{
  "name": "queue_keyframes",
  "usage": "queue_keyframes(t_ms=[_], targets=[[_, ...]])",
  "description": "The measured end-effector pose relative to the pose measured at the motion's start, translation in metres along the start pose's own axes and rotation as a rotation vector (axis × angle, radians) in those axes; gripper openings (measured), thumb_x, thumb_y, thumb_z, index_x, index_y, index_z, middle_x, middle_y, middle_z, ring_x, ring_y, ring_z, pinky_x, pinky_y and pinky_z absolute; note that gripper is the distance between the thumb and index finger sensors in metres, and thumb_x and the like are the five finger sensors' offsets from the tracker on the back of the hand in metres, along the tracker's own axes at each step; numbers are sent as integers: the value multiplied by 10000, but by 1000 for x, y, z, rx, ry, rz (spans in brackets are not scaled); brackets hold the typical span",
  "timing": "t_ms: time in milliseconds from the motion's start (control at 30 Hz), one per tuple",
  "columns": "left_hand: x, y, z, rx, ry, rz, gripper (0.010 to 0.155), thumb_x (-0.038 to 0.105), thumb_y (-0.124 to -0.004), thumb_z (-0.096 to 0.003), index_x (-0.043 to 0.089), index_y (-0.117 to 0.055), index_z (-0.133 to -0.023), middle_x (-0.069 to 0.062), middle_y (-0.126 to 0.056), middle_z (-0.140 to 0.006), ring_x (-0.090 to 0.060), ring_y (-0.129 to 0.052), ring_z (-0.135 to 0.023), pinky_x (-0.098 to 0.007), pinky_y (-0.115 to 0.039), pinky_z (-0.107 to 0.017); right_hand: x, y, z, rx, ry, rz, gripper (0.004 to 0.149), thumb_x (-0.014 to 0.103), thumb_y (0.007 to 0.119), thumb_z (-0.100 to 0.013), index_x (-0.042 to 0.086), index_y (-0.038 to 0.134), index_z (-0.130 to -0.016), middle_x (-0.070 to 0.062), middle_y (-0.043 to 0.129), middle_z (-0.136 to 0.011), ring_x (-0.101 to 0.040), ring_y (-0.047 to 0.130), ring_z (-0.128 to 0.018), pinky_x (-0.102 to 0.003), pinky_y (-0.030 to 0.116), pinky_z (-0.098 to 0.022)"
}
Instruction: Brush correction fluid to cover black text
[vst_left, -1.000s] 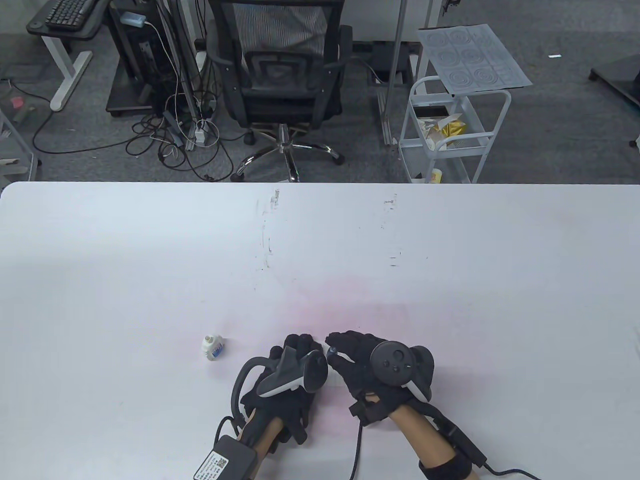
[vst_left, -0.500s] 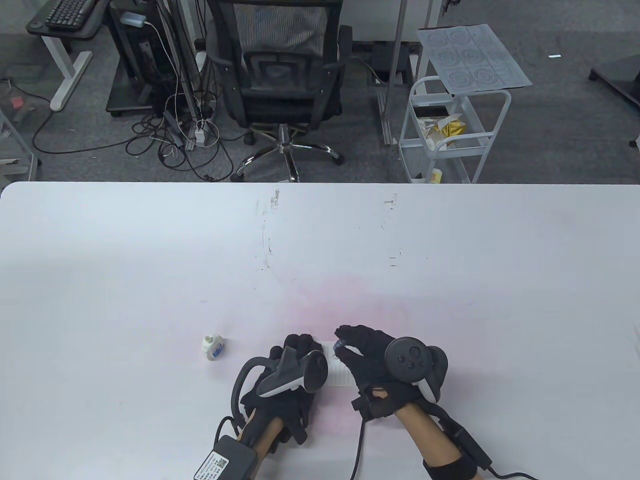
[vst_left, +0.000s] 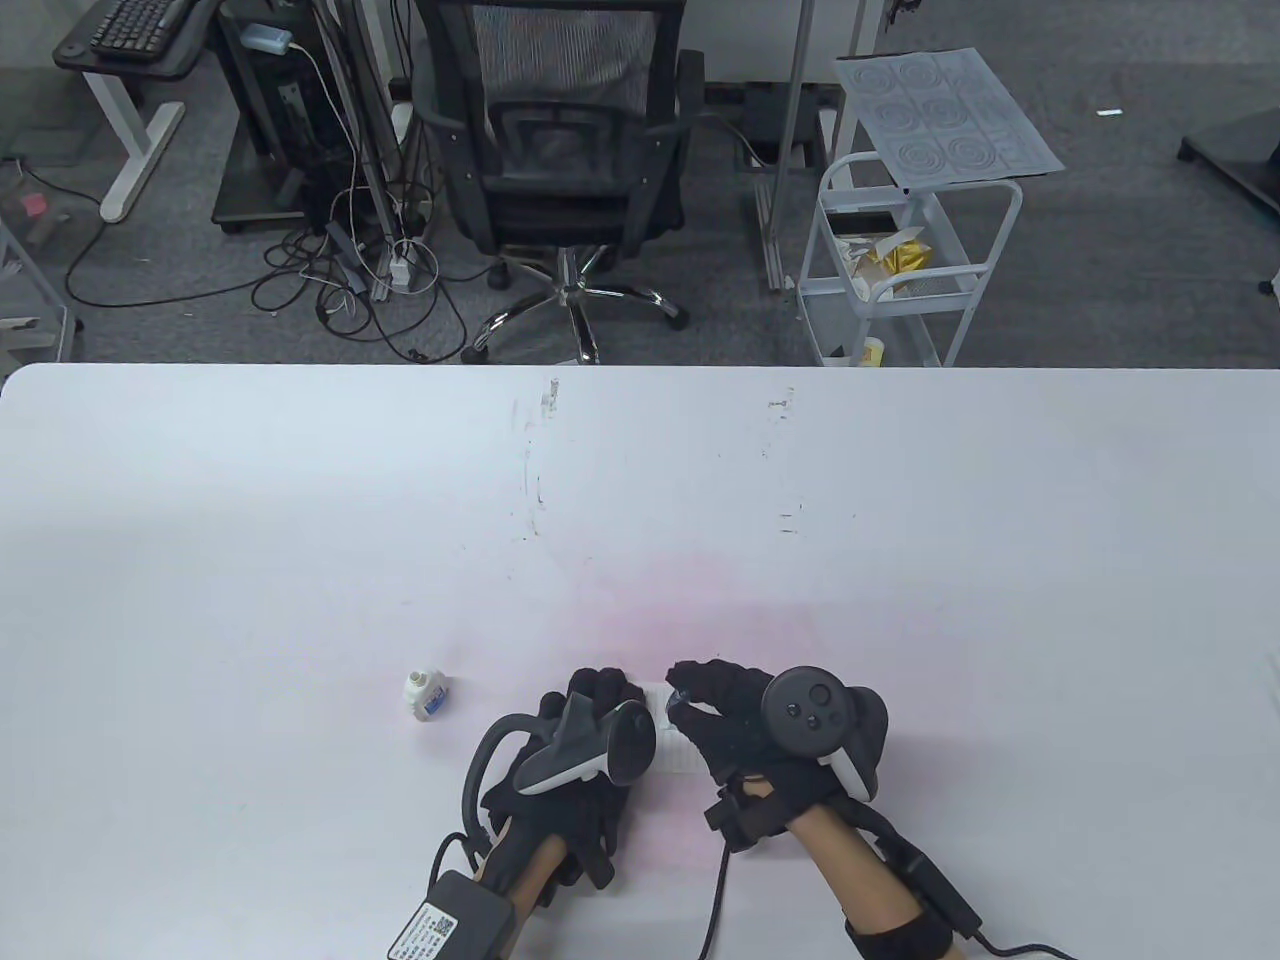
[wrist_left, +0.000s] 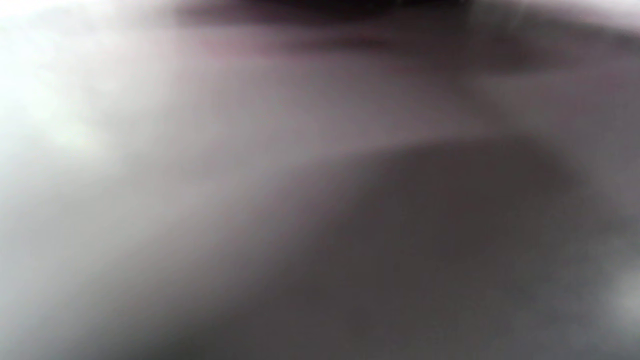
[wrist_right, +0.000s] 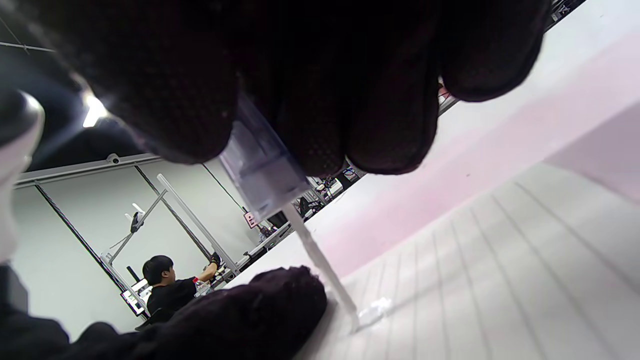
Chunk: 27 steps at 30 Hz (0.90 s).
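While the small correction fluid bottle (vst_left: 426, 693) lies on its side on the white table (vst_left: 300, 500), well left of both hands and touched by neither, the left hand (vst_left: 580, 760) lies palm-down on the left part of a lined paper slip (vst_left: 676, 752), pressing it to the table. How its fingers lie under the tracker (vst_left: 590, 750) cannot be told, and the left wrist view is only a grey blur. Just right of it, the right hand (vst_left: 745, 735) is above the same slip, its fingertips (wrist_right: 190, 125) pinched around the translucent cap handle of the applicator brush (wrist_right: 265, 175). From that handle a thin white stem runs down at a slant, and the brush tip (wrist_right: 357, 320) touches the ruled paper beside a small wet glistening patch (wrist_right: 375, 307). A dark gloved finger (wrist_right: 280, 305) lies on the paper's edge right next to the tip. Black text is not legible in any view.
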<state>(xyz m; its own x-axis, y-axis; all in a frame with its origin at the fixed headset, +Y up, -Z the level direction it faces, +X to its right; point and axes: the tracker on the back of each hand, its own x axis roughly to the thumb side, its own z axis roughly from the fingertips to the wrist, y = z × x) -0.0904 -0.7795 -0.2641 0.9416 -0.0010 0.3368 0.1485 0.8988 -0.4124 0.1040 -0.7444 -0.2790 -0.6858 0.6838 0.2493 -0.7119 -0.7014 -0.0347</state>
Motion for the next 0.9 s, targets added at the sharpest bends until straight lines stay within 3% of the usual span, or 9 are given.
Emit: queue_keyframes(t_ms=[200,433,900], targets=[[0,0,0,-2,1,1,650,460,-485,-528,302,-175,-1078,-9,-124,-1175,-282,-224,-1135,-473,-321,-833,-1,-3,0,-35,-5,43,444,402,933,-313,241,903,-726,-29,950,-694,-323,1017,-580,-561,739,-537],[0,0,0,-2,1,1,651,460,-485,-528,300,-175,-1078,-7,-123,-1175,-283,-222,-1135,-475,-320,-832,-1,-5,0,-77,-10,-34,444,406,932,-315,243,900,-727,-27,949,-694,-315,1021,-577,-557,742,-535],[0,0,0,-2,1,1,651,459,-485,-528,301,-174,-1078,-9,-124,-1174,-283,-223,-1135,-475,-321,-831,-1,1,1,-33,-5,49,445,402,935,-312,238,903,-725,-32,951,-691,-321,1021,-571,-560,742,-532]])
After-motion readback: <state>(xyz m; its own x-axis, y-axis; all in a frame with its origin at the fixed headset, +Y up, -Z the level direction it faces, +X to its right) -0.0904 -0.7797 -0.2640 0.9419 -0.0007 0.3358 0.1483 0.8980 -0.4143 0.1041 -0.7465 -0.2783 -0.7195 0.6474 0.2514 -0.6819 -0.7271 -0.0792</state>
